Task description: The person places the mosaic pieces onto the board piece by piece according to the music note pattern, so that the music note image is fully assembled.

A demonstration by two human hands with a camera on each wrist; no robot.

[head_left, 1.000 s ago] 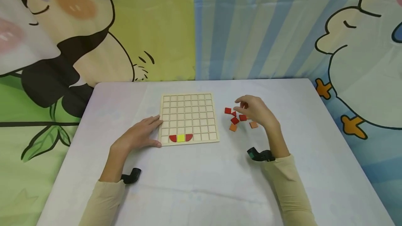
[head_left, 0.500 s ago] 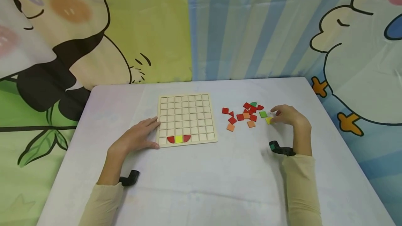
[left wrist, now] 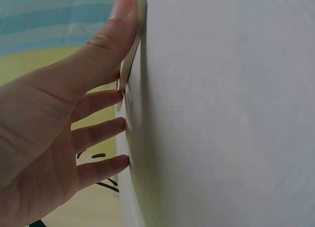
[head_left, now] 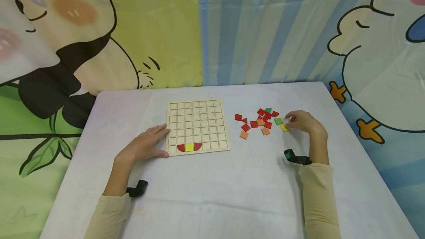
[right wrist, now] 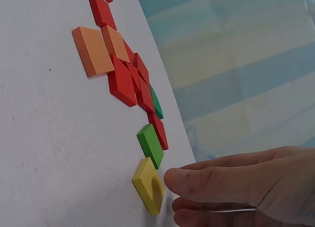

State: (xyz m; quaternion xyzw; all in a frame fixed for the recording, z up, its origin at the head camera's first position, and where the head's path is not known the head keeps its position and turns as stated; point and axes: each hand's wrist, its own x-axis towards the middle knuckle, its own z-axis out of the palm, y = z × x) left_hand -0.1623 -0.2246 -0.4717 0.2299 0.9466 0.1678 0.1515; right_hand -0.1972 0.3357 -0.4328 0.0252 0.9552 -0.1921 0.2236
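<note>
Head view: my left hand (head_left: pixel 144 145) rests, fingers spread, against the 9 o'clock edge of the gridded board (head_left: pixel 199 123). Near the board's 6 o'clock side sits a yellow square (head_left: pixel 189 147) between two red rounded pieces. My right hand (head_left: pixel 305 121) is spread, thumb parted from fingers, its tips just beside the yellow tile (head_left: pixel 284 127) between 8 and 9 o'clock; a green tile (head_left: pixel 278 121) lies toward 10 or 11 from that tile.
</note>
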